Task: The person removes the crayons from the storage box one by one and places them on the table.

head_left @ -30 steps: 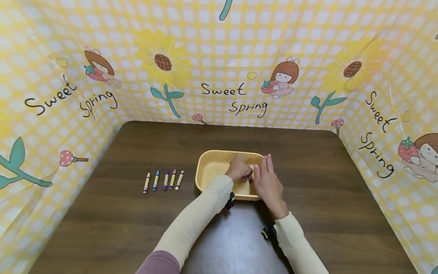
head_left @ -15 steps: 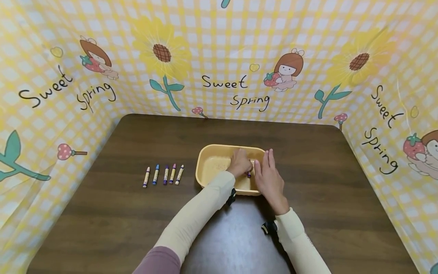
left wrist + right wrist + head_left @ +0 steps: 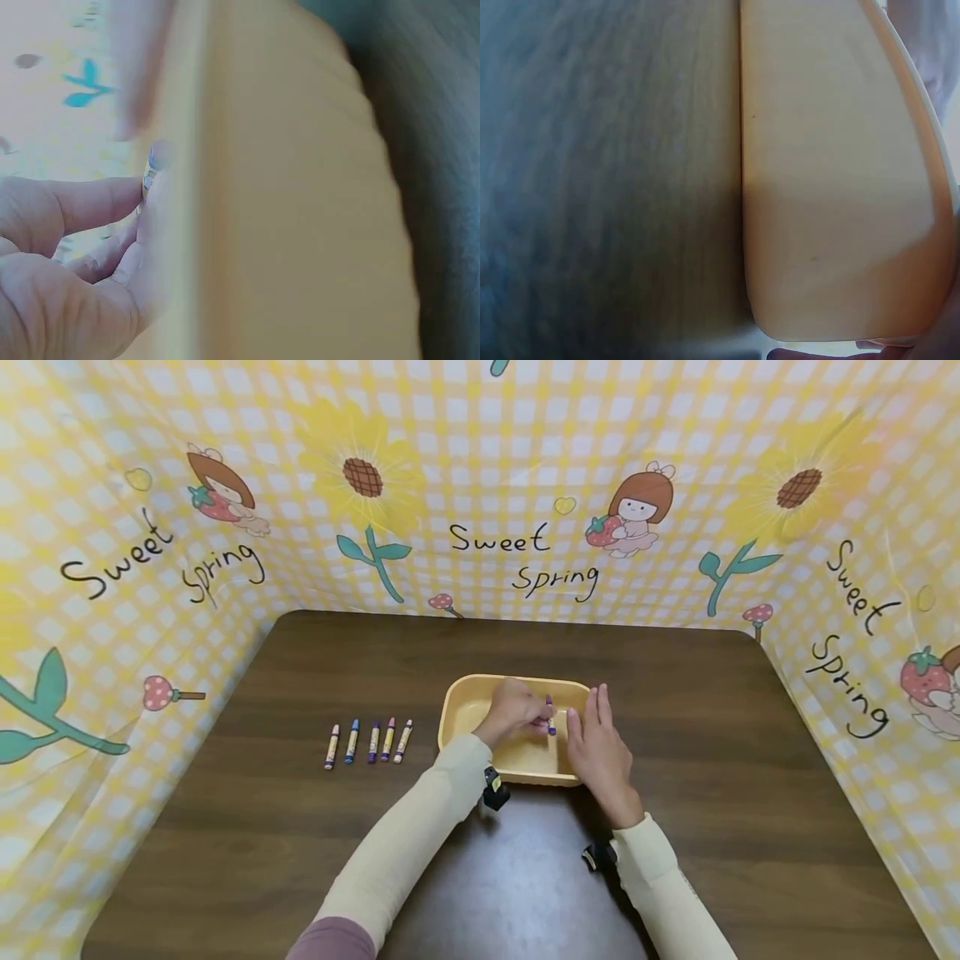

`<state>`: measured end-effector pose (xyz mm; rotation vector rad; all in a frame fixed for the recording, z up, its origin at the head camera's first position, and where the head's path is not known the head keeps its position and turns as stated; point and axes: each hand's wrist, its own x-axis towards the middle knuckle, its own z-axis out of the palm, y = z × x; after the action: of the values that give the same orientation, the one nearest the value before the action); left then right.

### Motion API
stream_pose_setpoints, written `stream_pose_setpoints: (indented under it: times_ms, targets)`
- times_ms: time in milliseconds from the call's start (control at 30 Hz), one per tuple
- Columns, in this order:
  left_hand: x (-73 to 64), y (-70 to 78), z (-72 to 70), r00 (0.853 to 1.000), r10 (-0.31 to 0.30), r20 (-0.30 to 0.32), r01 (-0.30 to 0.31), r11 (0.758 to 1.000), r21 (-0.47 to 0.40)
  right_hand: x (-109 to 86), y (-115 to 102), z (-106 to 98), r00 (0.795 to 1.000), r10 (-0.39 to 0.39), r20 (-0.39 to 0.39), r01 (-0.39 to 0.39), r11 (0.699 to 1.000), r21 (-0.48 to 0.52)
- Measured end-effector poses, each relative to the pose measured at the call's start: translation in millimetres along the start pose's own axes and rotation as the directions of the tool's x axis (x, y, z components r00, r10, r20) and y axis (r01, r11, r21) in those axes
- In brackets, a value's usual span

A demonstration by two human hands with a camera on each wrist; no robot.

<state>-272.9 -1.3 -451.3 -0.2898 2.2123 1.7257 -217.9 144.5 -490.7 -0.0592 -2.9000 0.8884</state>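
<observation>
In the head view my left hand [image 3: 513, 710] reaches into a yellow plastic basket [image 3: 461, 714]. Between thumb and fingers it pinches a purple crayon [image 3: 551, 717], which stands roughly lengthwise near the basket's right end. The left wrist view shows the tip of that crayon [image 3: 149, 169] beside my fingers, partly behind the basket wall [image 3: 300, 180]. My right hand [image 3: 603, 756] lies along the basket's right rim with its fingers straight. In the right wrist view the basket's outer wall [image 3: 832, 172] hides most of that hand.
Left of the basket, several crayons lie in a row on the dark wooden table [image 3: 247, 827], among them a blue crayon [image 3: 352, 742] and a purple one [image 3: 373, 743]. A yellow checked cloth [image 3: 480, 477] hangs behind the table and along both sides.
My left hand has shifted slightly left and away from me inside the basket, and the crayon it holds shows more fully. My right hand keeps its place at the rim.
</observation>
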Motion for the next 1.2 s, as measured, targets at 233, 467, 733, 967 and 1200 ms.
stream_pose_setpoints:
  times_ms: [233,467,733,967,1200]
  targets:
    - [-25.7,9.5,-44.8,0.989,0.000,0.148,0.034,0.973,-0.230,0.9,0.3,-5.2,0.999,0.015,0.032,-0.015,1.000,-0.003]
    - [-52.8,-8.8,-106.9,0.990,0.028,0.140,0.021,0.943,-0.332,-1.1,-0.5,-4.8,0.999,0.005,0.050,-0.005,1.000,0.000]
    - [-74.6,-47.4,-193.1,0.998,0.018,0.066,0.010,0.916,-0.400,-1.8,-1.4,-4.8,0.999,-0.007,0.037,0.007,1.000,0.001]
    - [-75.8,-82.4,-259.2,0.998,-0.065,-0.018,0.051,0.902,-0.429,-1.6,-0.8,-6.2,0.999,0.004,0.053,-0.003,1.000,-0.004]
    - [-71.8,-106.6,-294.0,0.977,-0.136,-0.165,0.070,0.932,-0.357,-3.6,-4.2,-4.7,0.998,0.007,0.069,-0.007,1.000,-0.004]
